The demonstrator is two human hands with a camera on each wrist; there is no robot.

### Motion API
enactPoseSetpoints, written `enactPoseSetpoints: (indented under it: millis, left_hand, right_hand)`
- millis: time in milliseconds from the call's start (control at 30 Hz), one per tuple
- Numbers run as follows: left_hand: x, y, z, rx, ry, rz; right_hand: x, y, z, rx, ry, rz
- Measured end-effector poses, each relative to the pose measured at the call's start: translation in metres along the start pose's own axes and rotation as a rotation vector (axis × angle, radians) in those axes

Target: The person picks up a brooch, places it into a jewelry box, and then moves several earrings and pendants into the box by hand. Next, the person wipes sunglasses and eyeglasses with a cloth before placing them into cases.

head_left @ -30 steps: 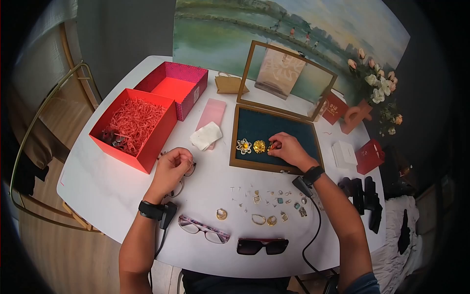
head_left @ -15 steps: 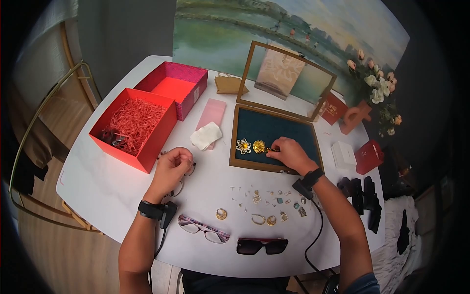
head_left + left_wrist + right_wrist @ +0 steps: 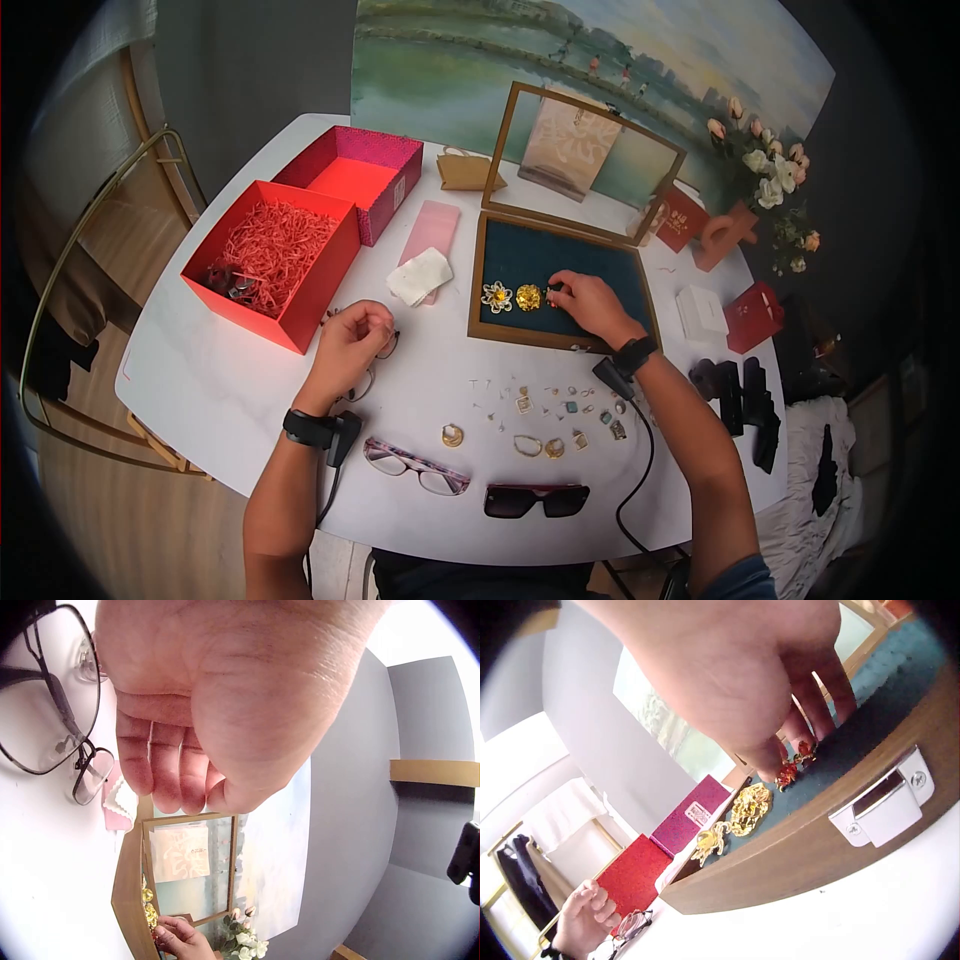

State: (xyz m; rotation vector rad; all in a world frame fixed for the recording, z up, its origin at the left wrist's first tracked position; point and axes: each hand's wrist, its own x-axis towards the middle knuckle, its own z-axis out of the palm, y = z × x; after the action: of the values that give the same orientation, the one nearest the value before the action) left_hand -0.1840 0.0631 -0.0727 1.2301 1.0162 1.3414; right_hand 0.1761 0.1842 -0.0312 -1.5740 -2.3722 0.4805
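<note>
My right hand (image 3: 595, 303) is inside the wooden glass-lidded display box (image 3: 497, 333), whose lid stands raised. Its thumb and fingertips pinch a small red and gold ornament (image 3: 787, 774) low over the dark teal lining (image 3: 545, 245). To the left of that lie a gold flower-shaped piece (image 3: 528, 297) and a silver flower-shaped piece with a yellow centre (image 3: 497, 297). My left hand (image 3: 347, 345) idles over the table's left side with loosely curled fingers and holds nothing. Thin-framed glasses (image 3: 97, 712) lie close by, partly hidden by it in the head view.
Rings, earrings and other small jewelry (image 3: 571, 407) are spread before the box. Patterned glasses (image 3: 418, 467) and sunglasses (image 3: 536, 502) lie near the front edge. A red box with shredded paper (image 3: 275, 250) stands left; a white box (image 3: 702, 314) stands right.
My right fingers shift slightly over the red and gold ornament in the box. The left hand stays where it was.
</note>
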Motion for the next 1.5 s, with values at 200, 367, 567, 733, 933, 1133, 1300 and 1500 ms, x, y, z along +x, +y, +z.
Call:
enactPoseSetpoints:
  millis: [200, 367, 567, 733, 933, 1133, 1300, 1500]
  left_hand:
    - [0.0, 0.0, -0.005, 0.016, -0.037, -0.017]
    - [0.0, 0.001, 0.0, -0.024, -0.015, -0.007]
    - [0.0, 0.0, -0.004, -0.004, -0.054, -0.023]
    - [0.0, 0.002, 0.0, -0.022, -0.043, -0.019]
    - [0.0, 0.0, -0.001, -0.012, -0.022, -0.004]
    - [-0.002, 0.002, -0.003, 0.011, -0.027, -0.003]
    - [0.0, -0.001, -0.001, 0.012, -0.009, 0.035]
    - [-0.001, 0.004, 0.002, -0.022, -0.014, 0.004]
  right_hand:
    - [0.005, 0.019, -0.003, 0.135, -0.112, -0.082]
    - [0.004, 0.018, -0.006, 0.088, -0.135, -0.072]
    - [-0.01, -0.026, -0.023, 0.095, 0.162, -0.188]
    - [-0.065, -0.116, 0.008, 0.113, -0.403, -0.548]
    - [-0.09, -0.143, 0.063, -0.017, -0.52, -0.723]
    - [-0.09, -0.135, 0.076, 0.005, -0.475, -0.741]
    - [-0.089, -0.129, 0.071, 0.094, -0.578, -0.65]
    - [-0.094, -0.124, 0.064, 0.098, -0.572, -0.542]
